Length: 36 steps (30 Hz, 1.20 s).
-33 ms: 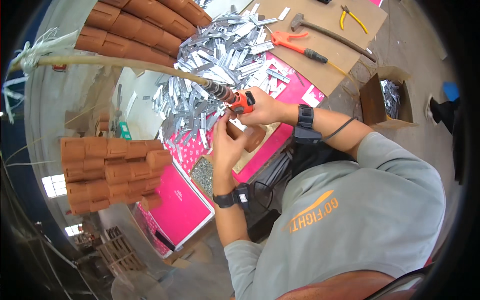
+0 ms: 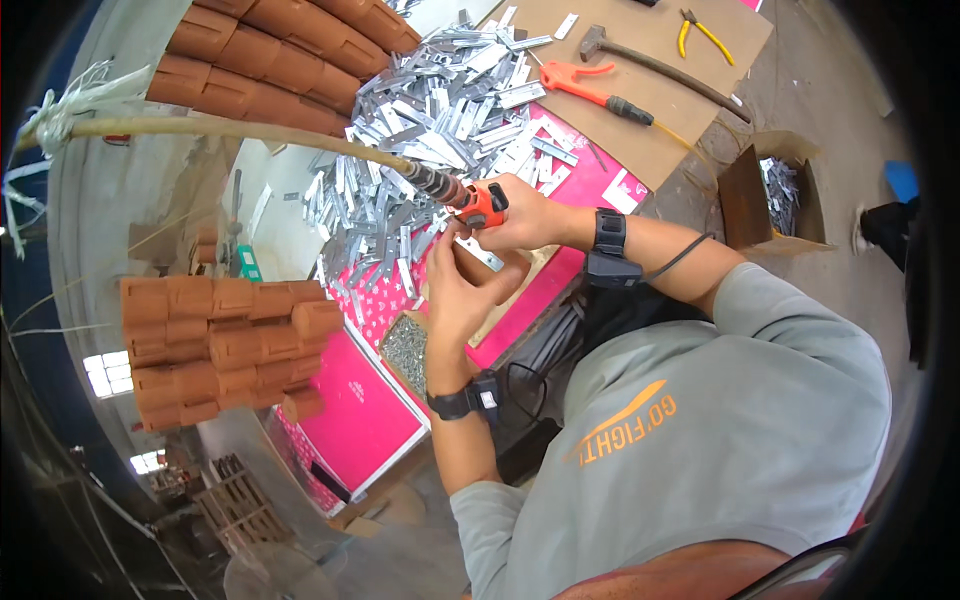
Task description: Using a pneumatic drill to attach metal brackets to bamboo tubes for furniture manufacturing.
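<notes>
My right hand point(image 2: 525, 212) is closed around the orange grip of a power screwdriver point(image 2: 482, 207). Its dark barrel meets a long tan rod point(image 2: 250, 129) coming in from the left. Just below the tool, my left hand point(image 2: 458, 298) holds a brown terracotta-coloured block point(image 2: 513, 274), fingers and thumb around its left side. A flat silver metal strip point(image 2: 481, 254) with a hole lies along the block. The screwdriver's tip and where it touches are hidden by my hands. A large heap of similar metal strips point(image 2: 440, 130) spreads beyond both hands.
Brown blocks are stacked at the left point(image 2: 230, 345) and far left point(image 2: 270, 65). A tray of small screws point(image 2: 405, 350) sits by my left forearm. Farther right lie a hammer point(image 2: 660, 70), an orange air blow gun point(image 2: 580, 84) and yellow pliers point(image 2: 706, 38). A carton point(image 2: 745, 200) stands on the floor.
My left fingers have shifted from beside the screwdriver's tip down around the block. The block has turned slightly, and the metal strip on it now shows more. My right hand has barely moved.
</notes>
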Each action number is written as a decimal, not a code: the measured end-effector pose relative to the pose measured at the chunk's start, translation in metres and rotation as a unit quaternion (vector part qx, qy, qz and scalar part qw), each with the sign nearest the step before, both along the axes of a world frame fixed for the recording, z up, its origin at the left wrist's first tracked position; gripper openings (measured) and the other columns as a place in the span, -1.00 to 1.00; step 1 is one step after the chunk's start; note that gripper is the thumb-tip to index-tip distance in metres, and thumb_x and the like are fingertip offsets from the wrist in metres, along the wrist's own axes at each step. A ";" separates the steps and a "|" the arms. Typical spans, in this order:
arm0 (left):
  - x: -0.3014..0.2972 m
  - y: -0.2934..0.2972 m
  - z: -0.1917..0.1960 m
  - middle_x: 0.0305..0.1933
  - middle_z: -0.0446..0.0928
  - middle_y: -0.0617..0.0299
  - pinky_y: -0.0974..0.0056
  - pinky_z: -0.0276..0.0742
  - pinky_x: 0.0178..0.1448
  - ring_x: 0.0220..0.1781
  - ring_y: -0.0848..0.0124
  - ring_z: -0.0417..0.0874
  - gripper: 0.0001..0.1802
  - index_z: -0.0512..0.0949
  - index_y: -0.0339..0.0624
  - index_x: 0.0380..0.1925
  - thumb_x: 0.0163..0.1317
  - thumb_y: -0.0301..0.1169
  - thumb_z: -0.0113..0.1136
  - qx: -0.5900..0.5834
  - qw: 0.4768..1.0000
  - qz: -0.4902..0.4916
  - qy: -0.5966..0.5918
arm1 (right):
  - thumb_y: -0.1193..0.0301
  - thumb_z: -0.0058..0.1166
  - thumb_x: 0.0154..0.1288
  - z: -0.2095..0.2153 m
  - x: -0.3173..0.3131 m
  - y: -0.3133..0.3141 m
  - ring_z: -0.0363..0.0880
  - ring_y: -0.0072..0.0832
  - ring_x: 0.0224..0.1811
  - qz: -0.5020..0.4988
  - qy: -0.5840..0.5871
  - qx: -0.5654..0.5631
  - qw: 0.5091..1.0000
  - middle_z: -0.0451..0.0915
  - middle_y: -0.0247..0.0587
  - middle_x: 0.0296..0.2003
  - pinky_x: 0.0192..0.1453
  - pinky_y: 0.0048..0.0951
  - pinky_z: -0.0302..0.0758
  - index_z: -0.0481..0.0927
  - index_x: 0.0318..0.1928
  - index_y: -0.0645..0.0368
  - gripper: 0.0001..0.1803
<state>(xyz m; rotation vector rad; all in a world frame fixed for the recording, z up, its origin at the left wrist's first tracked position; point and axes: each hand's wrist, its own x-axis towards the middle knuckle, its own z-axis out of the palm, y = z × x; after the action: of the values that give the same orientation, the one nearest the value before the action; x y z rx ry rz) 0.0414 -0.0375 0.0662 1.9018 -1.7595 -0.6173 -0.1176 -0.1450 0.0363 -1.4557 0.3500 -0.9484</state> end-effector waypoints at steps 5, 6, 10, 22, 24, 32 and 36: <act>-0.009 0.008 0.006 0.37 0.29 -0.16 0.02 0.27 0.48 0.41 0.00 0.35 0.23 0.11 -0.31 0.43 -0.20 -0.20 0.66 0.011 1.000 -0.011 -0.020 | 0.57 0.19 0.00 0.007 -0.001 0.000 0.56 -0.61 -0.29 0.000 0.043 -0.011 0.999 0.66 -0.32 -0.32 -0.12 -0.47 0.52 0.63 -0.19 0.26 -0.73; -0.008 0.009 0.004 0.37 0.29 -0.16 0.01 0.28 0.48 0.42 0.00 0.35 0.23 0.10 -0.30 0.44 -0.21 -0.23 0.67 0.007 1.000 -0.010 -0.014 | 0.45 0.21 -0.01 0.001 0.002 0.001 0.46 -0.64 -0.45 -0.009 0.012 -0.014 1.000 0.58 -0.37 -0.47 -0.29 -0.48 0.45 0.62 -0.18 0.20 -0.69; 0.003 0.017 -0.018 0.39 0.27 -0.16 0.02 0.27 0.50 0.45 0.00 0.32 0.25 0.08 -0.27 0.45 -0.22 -0.27 0.68 -0.023 0.998 -0.002 0.067 | 0.49 0.21 0.00 0.000 0.003 0.003 0.44 -0.70 -0.42 -0.009 -0.002 -0.027 1.000 0.58 -0.40 -0.46 -0.29 -0.52 0.44 0.62 -0.17 0.21 -0.70; 0.011 0.047 -0.021 0.28 0.41 -0.09 0.07 0.36 0.41 0.37 0.06 0.42 -0.03 0.24 -0.27 0.39 0.00 -0.28 0.55 -0.137 0.981 0.095 0.100 | 0.56 0.11 -0.02 0.015 -0.002 0.006 0.56 -0.57 -0.22 0.018 0.009 0.021 1.000 0.66 -0.28 -0.30 -0.03 -0.46 0.50 0.59 -0.16 0.27 -0.68; 0.023 0.067 -0.011 0.11 0.55 -0.05 0.07 0.38 0.35 0.28 0.08 0.49 -0.37 0.49 -0.24 0.20 0.11 -0.36 0.46 -0.110 0.976 0.171 0.076 | 0.57 0.12 -0.01 0.009 -0.005 0.004 0.55 -0.59 -0.23 0.010 0.010 0.004 1.000 0.66 -0.28 -0.29 -0.05 -0.47 0.50 0.59 -0.13 0.28 -0.67; 0.064 0.128 -0.017 -0.12 0.61 0.00 0.04 0.49 0.14 -0.01 0.01 0.59 -0.71 0.69 -0.26 -0.14 0.11 -0.43 0.40 -0.041 0.939 0.218 -0.263 | 0.51 0.25 0.02 0.004 0.003 0.003 0.60 -0.60 -0.30 0.008 0.008 -0.004 1.000 0.67 -0.33 -0.35 -0.12 -0.46 0.54 0.63 -0.19 0.22 -0.73; 0.062 0.127 -0.016 -0.15 0.62 0.01 0.06 0.48 0.13 -0.01 0.03 0.59 -0.80 0.69 -0.26 -0.22 0.15 -0.44 0.37 -0.010 0.951 0.239 -0.194 | 0.52 0.25 0.02 0.004 0.003 0.002 0.60 -0.59 -0.29 0.011 0.018 -0.022 1.000 0.67 -0.33 -0.35 -0.11 -0.46 0.54 0.63 -0.18 0.22 -0.72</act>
<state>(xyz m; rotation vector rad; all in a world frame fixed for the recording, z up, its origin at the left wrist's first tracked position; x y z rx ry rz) 0.1033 0.0895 0.0506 2.4404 -1.4088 -0.0479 -0.1142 -0.1426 0.0402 -1.5144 0.3403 -0.9181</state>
